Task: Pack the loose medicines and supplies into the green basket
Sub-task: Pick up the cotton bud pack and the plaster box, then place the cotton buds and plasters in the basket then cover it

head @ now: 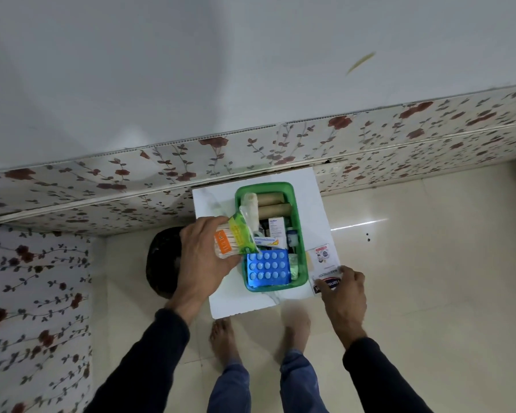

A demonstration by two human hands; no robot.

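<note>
The green basket (299, 222) stands on a small white table (221, 299) against the wall. Inside lie two brown rolls (273, 208), a blue blister pack of pills (268, 268), a white box (276, 227), a tube box (270, 242) and a small bottle (292, 236). My left hand (201, 257) holds a clear packet of cotton swabs (231, 241) with a green and orange label over the basket's left rim. My right hand (344, 290) rests with its fingers on a white packet of plasters (325, 263) lying on the table just right of the basket.
A dark round object (161, 260) sits on the floor left of the table. Floral-patterned panels (102, 186) line the wall behind and to the left. My bare feet (222, 338) stand on the glossy tiled floor just in front of the table.
</note>
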